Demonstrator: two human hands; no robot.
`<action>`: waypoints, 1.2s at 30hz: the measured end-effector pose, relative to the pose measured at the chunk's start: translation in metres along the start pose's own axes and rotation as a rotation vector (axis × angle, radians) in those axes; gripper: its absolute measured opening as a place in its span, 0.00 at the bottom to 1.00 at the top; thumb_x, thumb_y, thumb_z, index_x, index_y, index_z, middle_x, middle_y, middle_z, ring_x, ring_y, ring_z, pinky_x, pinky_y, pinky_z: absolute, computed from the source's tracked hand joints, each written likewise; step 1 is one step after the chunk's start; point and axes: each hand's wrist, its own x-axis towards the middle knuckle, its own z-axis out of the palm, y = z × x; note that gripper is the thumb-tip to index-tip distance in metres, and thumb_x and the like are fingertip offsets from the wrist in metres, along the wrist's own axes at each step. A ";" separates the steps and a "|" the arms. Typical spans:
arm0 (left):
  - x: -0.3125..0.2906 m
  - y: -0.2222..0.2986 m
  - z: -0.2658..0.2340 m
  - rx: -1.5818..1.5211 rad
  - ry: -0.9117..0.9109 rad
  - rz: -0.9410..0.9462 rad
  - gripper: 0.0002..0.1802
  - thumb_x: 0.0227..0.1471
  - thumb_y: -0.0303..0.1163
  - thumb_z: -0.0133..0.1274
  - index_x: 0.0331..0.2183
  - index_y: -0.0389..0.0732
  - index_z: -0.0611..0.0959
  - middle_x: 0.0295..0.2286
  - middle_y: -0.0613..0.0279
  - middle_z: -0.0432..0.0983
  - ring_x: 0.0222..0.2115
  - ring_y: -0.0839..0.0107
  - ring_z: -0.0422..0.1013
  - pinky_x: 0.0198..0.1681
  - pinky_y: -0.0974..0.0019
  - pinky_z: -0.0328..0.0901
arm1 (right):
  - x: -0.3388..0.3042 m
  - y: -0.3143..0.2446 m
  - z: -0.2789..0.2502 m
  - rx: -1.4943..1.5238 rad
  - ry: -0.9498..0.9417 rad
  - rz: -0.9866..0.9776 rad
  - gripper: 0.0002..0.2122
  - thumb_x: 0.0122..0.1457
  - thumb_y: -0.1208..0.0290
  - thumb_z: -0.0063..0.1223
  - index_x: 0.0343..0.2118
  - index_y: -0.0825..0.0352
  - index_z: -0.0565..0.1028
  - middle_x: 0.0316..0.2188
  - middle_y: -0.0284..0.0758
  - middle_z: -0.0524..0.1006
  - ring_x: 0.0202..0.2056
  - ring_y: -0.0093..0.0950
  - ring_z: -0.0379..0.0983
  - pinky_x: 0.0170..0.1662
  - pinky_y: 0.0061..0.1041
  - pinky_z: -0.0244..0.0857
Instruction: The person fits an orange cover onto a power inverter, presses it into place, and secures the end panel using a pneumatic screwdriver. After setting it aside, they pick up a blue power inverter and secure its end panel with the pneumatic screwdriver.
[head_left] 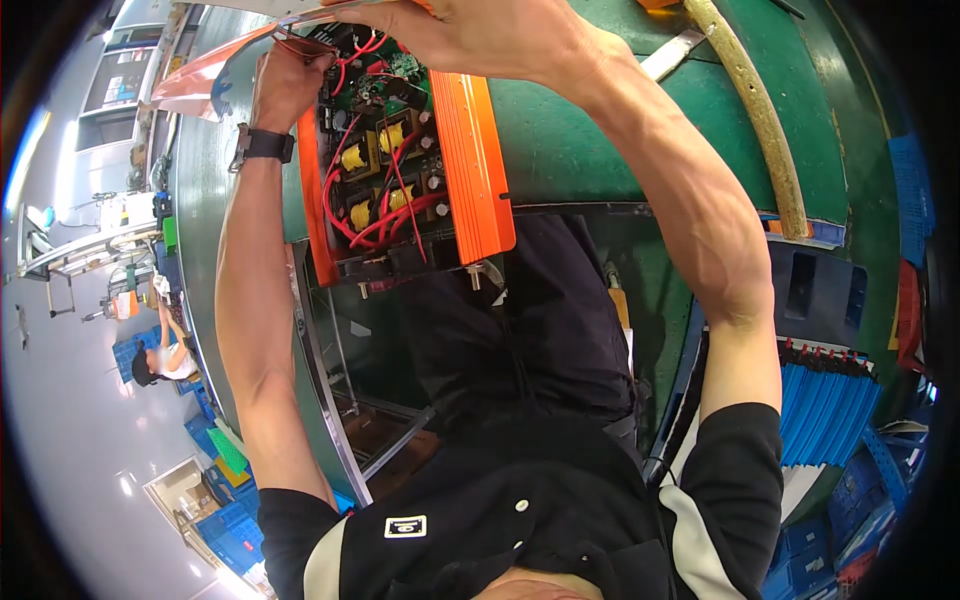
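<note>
An open-topped orange power inverter (478, 165) stands on the green bench, with its circuit board, yellow-wound transformers (393, 137) and red wires (372, 238) exposed. At its far left corner my left hand (288, 85), with a dark band on the wrist, is closed beside dark leads. What its fingers pinch is hidden. My right hand (440, 35) reaches across the inverter's far end, partly cut off by the upper edge. Its visible fingers lie against the edge of a shiny, bent orange panel (195, 82), which is raised and tilted beyond my left hand.
A worn, curved yellowish strip (755, 115) lies along the bench's right side, near a flat pale metal piece (672, 55). Blue slats (828, 408) and a dark bin (815, 295) stand at the right. Another person (165, 362) works far off at the left.
</note>
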 end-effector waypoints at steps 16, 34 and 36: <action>-0.003 -0.001 0.001 -0.036 0.030 0.043 0.11 0.51 0.37 0.64 0.37 0.45 0.90 0.35 0.52 0.85 0.39 0.52 0.81 0.44 0.54 0.73 | 0.000 -0.002 -0.002 -0.024 -0.042 0.033 0.09 0.56 0.79 0.55 0.39 0.74 0.81 0.28 0.46 0.83 0.25 0.39 0.81 0.30 0.31 0.75; -0.005 -0.011 0.005 -0.072 0.053 0.059 0.12 0.52 0.39 0.64 0.38 0.45 0.90 0.34 0.51 0.84 0.38 0.52 0.81 0.42 0.55 0.72 | 0.002 -0.003 -0.003 -0.021 -0.060 0.041 0.08 0.56 0.80 0.55 0.38 0.75 0.80 0.27 0.47 0.83 0.24 0.39 0.81 0.29 0.31 0.75; -0.007 0.002 0.002 0.003 0.067 0.063 0.12 0.52 0.39 0.64 0.38 0.44 0.90 0.35 0.52 0.85 0.38 0.53 0.81 0.42 0.55 0.73 | 0.000 -0.002 -0.004 -0.022 -0.048 0.038 0.08 0.56 0.80 0.55 0.37 0.75 0.80 0.27 0.47 0.83 0.24 0.39 0.81 0.29 0.31 0.75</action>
